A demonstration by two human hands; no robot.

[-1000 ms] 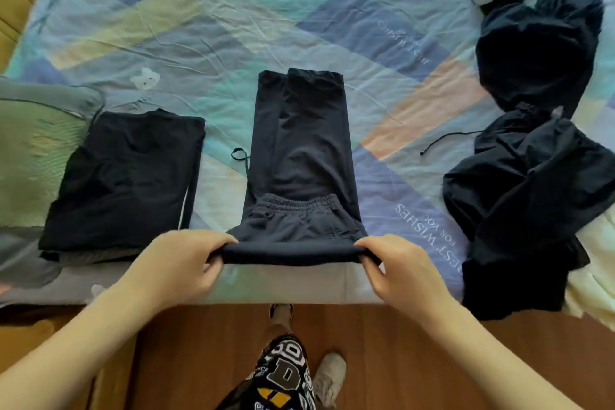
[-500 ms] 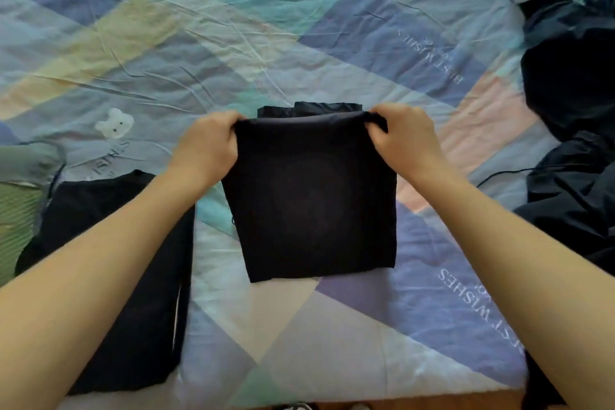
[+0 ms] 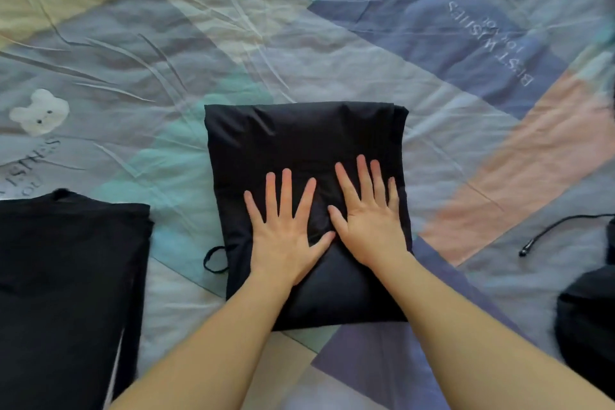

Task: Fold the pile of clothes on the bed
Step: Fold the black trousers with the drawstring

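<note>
Dark folded trousers [image 3: 299,150] lie as a near-square packet in the middle of the bed. My left hand [image 3: 283,226] presses flat on the packet with fingers spread. My right hand [image 3: 366,213] lies flat beside it, fingers straight, thumbs almost touching. A drawstring loop [image 3: 214,260] sticks out at the packet's left edge. A folded black garment [image 3: 66,293] lies to the left. Part of the unfolded dark pile [image 3: 589,326] shows at the right edge.
The patchwork bedsheet [image 3: 332,43] in blue, teal, yellow and pink covers the bed, with a white bear print [image 3: 40,111] at the left. A black cord with a tip [image 3: 545,231] trails from the pile on the right.
Both hands let go of the far edge of the trousers after laying the fold down. They now rest flat on top of the packet. The camera has moved closer.
</note>
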